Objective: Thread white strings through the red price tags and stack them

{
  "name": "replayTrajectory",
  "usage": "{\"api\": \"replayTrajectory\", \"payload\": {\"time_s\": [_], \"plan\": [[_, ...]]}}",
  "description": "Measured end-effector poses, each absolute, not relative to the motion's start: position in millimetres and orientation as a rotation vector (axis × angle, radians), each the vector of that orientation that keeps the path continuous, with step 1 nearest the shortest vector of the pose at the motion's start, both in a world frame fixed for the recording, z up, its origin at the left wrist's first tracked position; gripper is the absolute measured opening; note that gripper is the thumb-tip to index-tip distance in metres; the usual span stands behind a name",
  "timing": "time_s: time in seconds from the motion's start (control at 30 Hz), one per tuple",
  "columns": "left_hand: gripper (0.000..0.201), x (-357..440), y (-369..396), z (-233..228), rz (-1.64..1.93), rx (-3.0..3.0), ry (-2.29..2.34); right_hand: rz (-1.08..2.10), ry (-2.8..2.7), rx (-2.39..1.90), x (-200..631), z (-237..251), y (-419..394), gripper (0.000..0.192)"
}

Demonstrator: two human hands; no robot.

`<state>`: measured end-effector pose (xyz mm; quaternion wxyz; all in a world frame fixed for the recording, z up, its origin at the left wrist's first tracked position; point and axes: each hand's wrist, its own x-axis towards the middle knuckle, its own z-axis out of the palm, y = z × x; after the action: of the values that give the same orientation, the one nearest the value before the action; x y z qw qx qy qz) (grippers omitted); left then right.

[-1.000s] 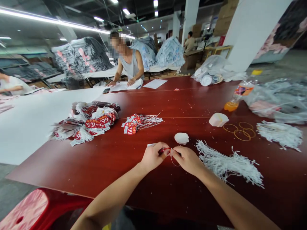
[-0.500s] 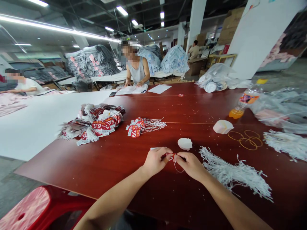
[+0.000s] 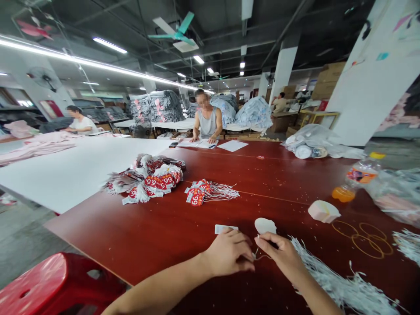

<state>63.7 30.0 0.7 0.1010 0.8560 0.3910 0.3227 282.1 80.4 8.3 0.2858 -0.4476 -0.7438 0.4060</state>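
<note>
Between the closed left hand (image 3: pixel 229 251) and right hand (image 3: pixel 282 253), both pinch a thin string (image 3: pixel 259 256).

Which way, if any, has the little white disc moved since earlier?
No. The white disc lies just as before beside the rubber bands and pale block; only the camera tilted up.

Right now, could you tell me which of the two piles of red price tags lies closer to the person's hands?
The smaller pile of red tags, with its white strings fanned out to the right, lies closer to the left hand than the bigger heap beside the white sheet.
</note>
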Motion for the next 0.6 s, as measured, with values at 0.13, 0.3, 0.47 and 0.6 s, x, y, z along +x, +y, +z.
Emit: {"api": "replayTrajectory", "payload": {"time_s": [0.13,0.3,0.47,0.6], "plan": [[0.074,39.2,31.1,6.5,0.793,2.592,1.27,0.88,-2.109,-1.186,281.0,0.8,78.9,0.025],[0.056,5.5,40.0,-11.6,0.707,2.452,1.497,0.835,-2.377,-1.079,265.2,6.6,58.2,0.014],[0.022,2.2,48.3,-20.0,0.722,2.523,1.547,0.927,-2.475,-0.998,260.9,11.8,51.5,0.012],[0.021,-0.7,56.6,-14.5,0.646,2.504,1.563,1.001,-2.434,-1.007,263.7,10.0,54.6,0.009]]}}
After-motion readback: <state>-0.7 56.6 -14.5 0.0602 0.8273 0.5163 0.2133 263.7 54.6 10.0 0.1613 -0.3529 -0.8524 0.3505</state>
